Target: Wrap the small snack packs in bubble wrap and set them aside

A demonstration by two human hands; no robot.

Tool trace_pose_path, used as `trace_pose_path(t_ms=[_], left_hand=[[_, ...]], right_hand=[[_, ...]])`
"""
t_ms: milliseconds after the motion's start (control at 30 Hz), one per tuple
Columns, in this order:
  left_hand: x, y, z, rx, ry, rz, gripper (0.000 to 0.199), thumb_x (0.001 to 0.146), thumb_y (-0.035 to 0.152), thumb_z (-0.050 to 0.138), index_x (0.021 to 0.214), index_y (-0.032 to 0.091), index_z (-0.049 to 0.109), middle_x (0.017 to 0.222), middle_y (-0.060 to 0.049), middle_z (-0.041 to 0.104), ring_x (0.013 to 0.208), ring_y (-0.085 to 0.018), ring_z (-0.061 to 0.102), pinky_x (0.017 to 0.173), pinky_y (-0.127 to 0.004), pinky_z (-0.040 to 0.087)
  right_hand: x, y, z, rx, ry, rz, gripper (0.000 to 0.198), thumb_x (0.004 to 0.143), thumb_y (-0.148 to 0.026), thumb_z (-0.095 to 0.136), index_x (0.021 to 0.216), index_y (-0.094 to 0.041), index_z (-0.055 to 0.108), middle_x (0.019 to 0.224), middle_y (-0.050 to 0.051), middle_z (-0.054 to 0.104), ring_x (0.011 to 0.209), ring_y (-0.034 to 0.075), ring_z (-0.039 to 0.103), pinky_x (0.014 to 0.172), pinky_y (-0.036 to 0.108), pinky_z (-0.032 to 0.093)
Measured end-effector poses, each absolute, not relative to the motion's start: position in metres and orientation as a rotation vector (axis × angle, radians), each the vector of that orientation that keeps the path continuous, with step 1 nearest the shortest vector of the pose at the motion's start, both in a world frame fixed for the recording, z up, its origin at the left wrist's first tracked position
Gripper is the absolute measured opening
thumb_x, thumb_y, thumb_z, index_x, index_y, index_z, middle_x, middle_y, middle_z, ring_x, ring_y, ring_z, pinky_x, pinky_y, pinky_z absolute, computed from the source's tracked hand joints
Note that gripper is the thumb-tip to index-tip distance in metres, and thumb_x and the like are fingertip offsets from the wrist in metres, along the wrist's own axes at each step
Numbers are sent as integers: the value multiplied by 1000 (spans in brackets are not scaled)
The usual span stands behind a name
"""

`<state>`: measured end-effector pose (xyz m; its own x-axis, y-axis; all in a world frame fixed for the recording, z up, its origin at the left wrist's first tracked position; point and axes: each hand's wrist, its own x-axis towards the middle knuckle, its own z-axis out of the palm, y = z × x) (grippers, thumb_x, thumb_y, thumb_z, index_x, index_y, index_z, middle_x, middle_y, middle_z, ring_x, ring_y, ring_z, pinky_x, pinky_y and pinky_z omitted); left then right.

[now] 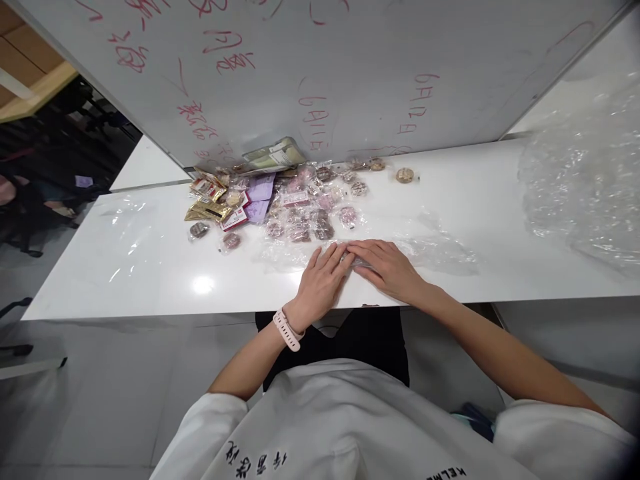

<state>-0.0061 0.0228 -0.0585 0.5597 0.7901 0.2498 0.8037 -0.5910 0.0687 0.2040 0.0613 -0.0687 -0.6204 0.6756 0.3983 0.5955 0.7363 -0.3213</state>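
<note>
A sheet of clear plastic film [440,253] lies crumpled along the front of the white table. My left hand [324,279] rests flat on it, fingers stretched forward, a pale pink watch band [287,331] on the wrist. Beside it my right hand [387,269] presses on the film with fingers extended and thumb apart, its fingertips meeting those of the left. Whatever may lie beneath the fingers is hidden. Just beyond the hands are several individually wrapped round snacks, among them a dark brown one [323,225] and a pink one [348,216].
Gold packets [207,211], purple packets [259,199] and a red-and-white box [235,219] lie left of the snacks. A green-and-white pack [275,155] leans on the whiteboard [350,80] behind. Bubble wrap [585,173] covers the table's right end.
</note>
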Motion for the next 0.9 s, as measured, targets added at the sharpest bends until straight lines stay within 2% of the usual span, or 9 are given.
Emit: trace_pose_path(t_ms=[133, 233, 400, 467, 600, 667, 767, 833, 900], left_hand=[[-7, 35, -51, -2710, -1490, -462, 38, 100, 13, 43, 138, 14, 50, 142, -12, 59, 132, -24, 54, 107, -41, 41], [-6, 38, -42, -2696, -1595, -487, 26, 101, 20, 45, 124, 17, 57, 114, -9, 73, 104, -22, 66, 87, -36, 46], [-5, 36, -35, -2648, -1803, -410, 25, 101, 39, 49, 112, 20, 61, 75, -1, 70, 68, -20, 63, 68, -32, 40], [-4, 33, -34, -2524, -1840, -471, 21, 99, 37, 55, 106, 19, 63, 77, -4, 70, 73, -21, 63, 69, -33, 40], [-7, 0, -29, -2338, -1802, -963, 10, 96, 26, 57, 97, 20, 65, 94, -9, 72, 89, -23, 63, 78, -38, 43], [-9, -30, -27, -2483, -1886, -1290, 10, 96, 25, 56, 97, 21, 66, 93, -7, 72, 87, -20, 64, 79, -36, 48], [-18, -63, -27, -2558, -2422, -1892, 31, 94, 31, 60, 124, 22, 60, 124, -10, 68, 107, -20, 67, 88, -35, 56], [-26, -66, -29, -2187, -2780, -2397, 43, 94, 34, 58, 135, 22, 53, 140, -11, 59, 122, -23, 63, 99, -39, 55], [-34, -53, -30, -1738, -2930, -2775, 42, 94, 36, 55, 133, 19, 54, 143, -13, 57, 129, -25, 59, 107, -42, 52]], right_hand=[[209, 69, -65, -966, -2449, 220, 33, 102, -29, 43, 129, -17, 59, 126, 12, 67, 114, 25, 60, 94, 41, 49], [214, 69, -54, -1020, -2451, 280, 32, 103, -29, 38, 119, -18, 64, 110, 10, 72, 99, 23, 66, 81, 35, 51], [220, 65, -37, -1201, -2494, 579, 35, 103, -41, 40, 122, -21, 61, 91, 4, 73, 71, 17, 66, 62, 28, 46], [217, 63, -37, -1281, -2492, 407, 35, 102, -41, 43, 124, -20, 61, 98, 6, 73, 75, 19, 66, 63, 30, 45], [207, 52, -48, -1097, -2433, 4, 29, 100, -23, 45, 122, -23, 65, 128, 10, 66, 109, 25, 61, 88, 39, 46], [205, 44, -55, -948, -2465, 40, 31, 100, -22, 47, 125, -25, 64, 135, 7, 62, 120, 25, 56, 97, 42, 44], [206, 35, -60, -876, -2526, 194, 39, 100, -30, 49, 138, -27, 56, 145, 7, 55, 130, 26, 49, 103, 45, 43], [207, 33, -61, -894, -2528, 273, 43, 100, -29, 46, 142, -28, 53, 148, 6, 52, 133, 26, 47, 106, 47, 43], [208, 34, -60, -903, -2509, 325, 43, 101, -26, 44, 142, -29, 54, 148, 6, 52, 133, 26, 47, 107, 47, 43]])
